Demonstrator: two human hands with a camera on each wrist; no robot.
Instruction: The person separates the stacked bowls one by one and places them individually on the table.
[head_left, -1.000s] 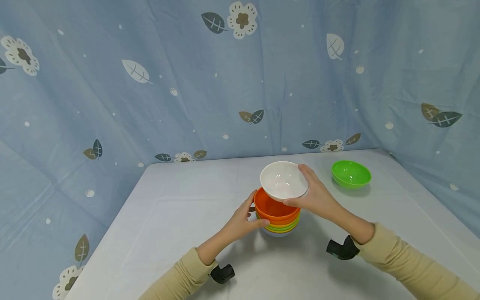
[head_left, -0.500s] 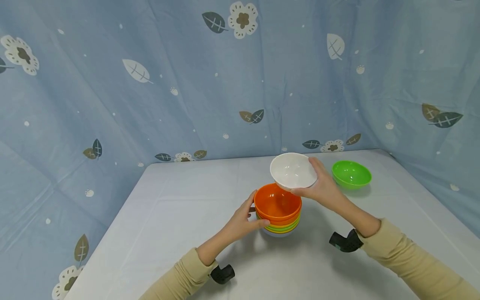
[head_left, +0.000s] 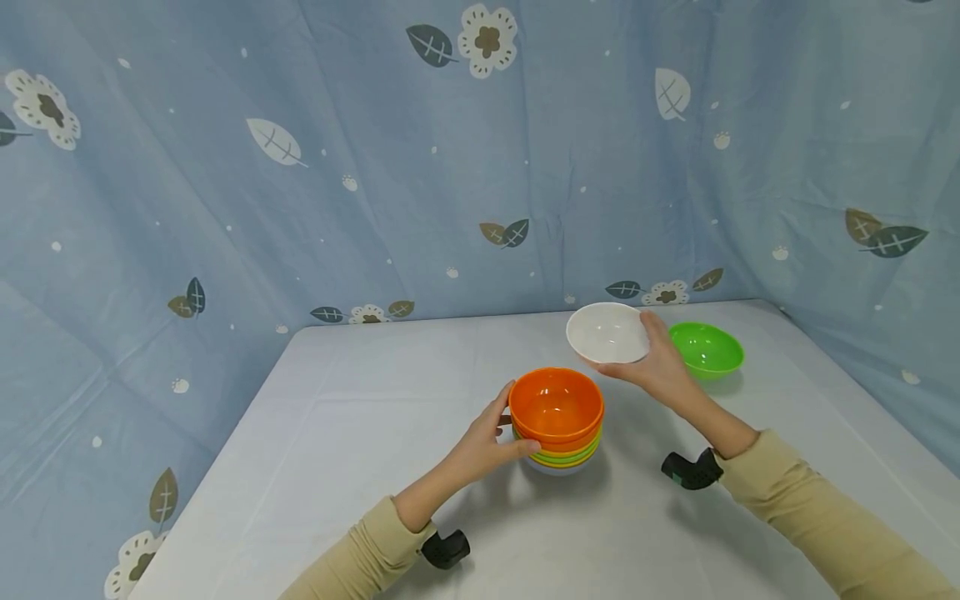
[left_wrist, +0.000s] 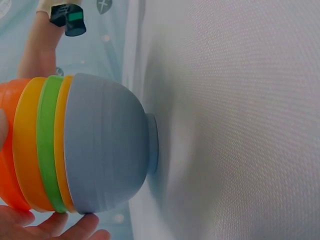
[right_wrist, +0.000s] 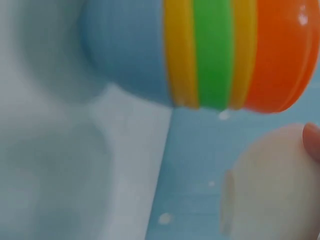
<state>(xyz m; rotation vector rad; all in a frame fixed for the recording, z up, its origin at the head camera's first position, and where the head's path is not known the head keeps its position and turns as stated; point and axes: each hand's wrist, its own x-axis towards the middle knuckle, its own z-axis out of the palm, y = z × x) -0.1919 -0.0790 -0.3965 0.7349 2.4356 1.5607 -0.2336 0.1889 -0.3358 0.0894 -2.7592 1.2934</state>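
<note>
A stack of nested bowls stands on the table, with an orange bowl (head_left: 557,406) on top. Below it come yellow and green bowls (left_wrist: 48,145), and a grey-blue bowl (left_wrist: 105,142) forms the base. My left hand (head_left: 483,446) grips the left side of this stack, thumb in front and fingers behind. Up and to the right of the stack, my right hand (head_left: 660,367) holds a white bowl (head_left: 607,333) by its right side, raised off the table. In the right wrist view the white bowl (right_wrist: 275,185) shows its foot, with one fingertip at its edge.
A single green bowl (head_left: 707,350) sits at the back right of the table, partly overlapped by my right hand in the head view. The white-clothed table (head_left: 375,400) ends at a blue patterned curtain (head_left: 375,167) behind it.
My right hand has carried the white bowl up and to the right, away from above the orange bowl, whose inside now shows fully. The left hand stays on the stack.
</note>
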